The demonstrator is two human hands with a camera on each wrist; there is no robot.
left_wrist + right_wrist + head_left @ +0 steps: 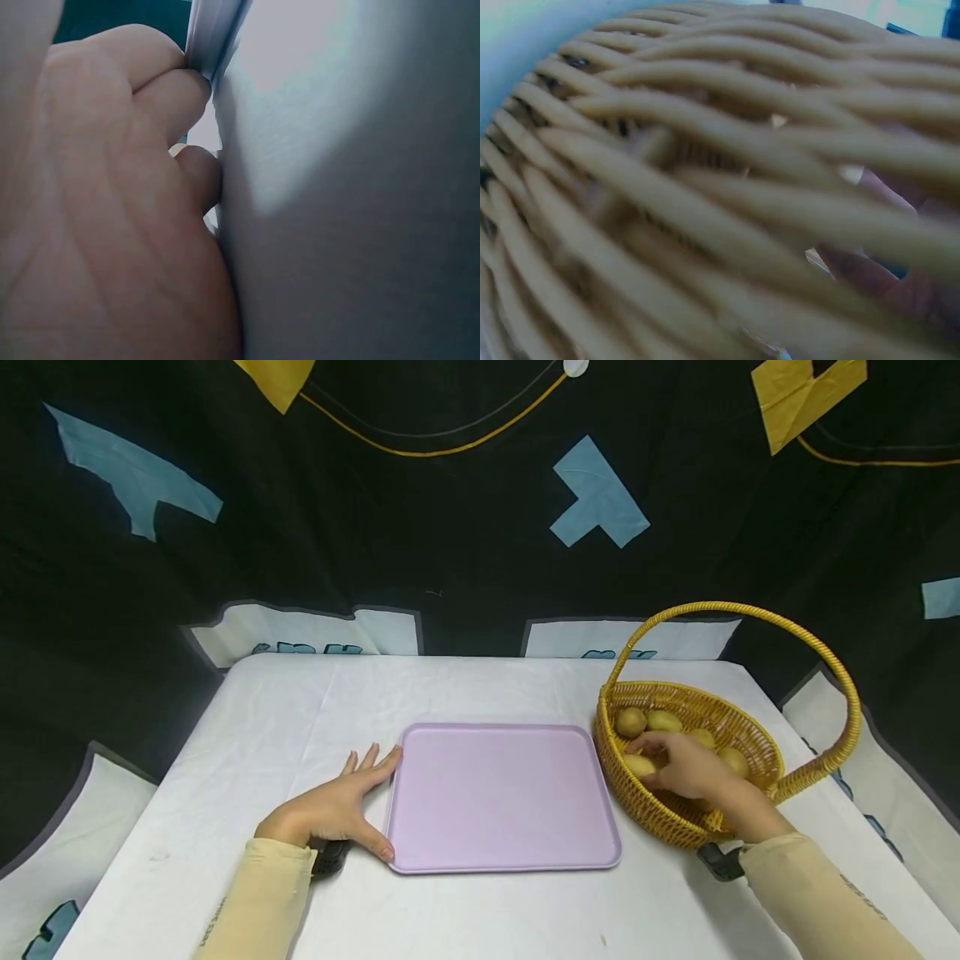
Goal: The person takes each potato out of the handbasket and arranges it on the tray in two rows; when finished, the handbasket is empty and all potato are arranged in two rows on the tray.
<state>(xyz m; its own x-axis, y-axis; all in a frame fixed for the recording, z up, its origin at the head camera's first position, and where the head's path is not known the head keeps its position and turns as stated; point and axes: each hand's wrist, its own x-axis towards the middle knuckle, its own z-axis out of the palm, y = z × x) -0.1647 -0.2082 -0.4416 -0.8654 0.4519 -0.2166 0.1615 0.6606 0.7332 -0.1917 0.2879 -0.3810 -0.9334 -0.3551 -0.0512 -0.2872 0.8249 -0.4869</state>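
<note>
Behind everything, a black curtain (450, 577) with blue and yellow patches. Below it, a table (510, 918) under white cloth. At right on the cloth, a wicker basket (652, 814) with a tall arched handle. Just beside it, mid-table, a flat pale purple tray (502, 797).

At the tray's left side, the left hand (330, 806): not clenched, fingers spread wide and mostly straight, thumb at the near left corner, index fingertip against the left edge farther up; contact with the rim also visible in left wrist view.

Down inside the basket, the right hand (690, 768): fingers bent, grasping a potato (639, 766) against the thumb, near the left wall. More potatoes (663, 721) around. In right wrist view, mostly blurred weave, fingers only partly visible through gaps.
</note>
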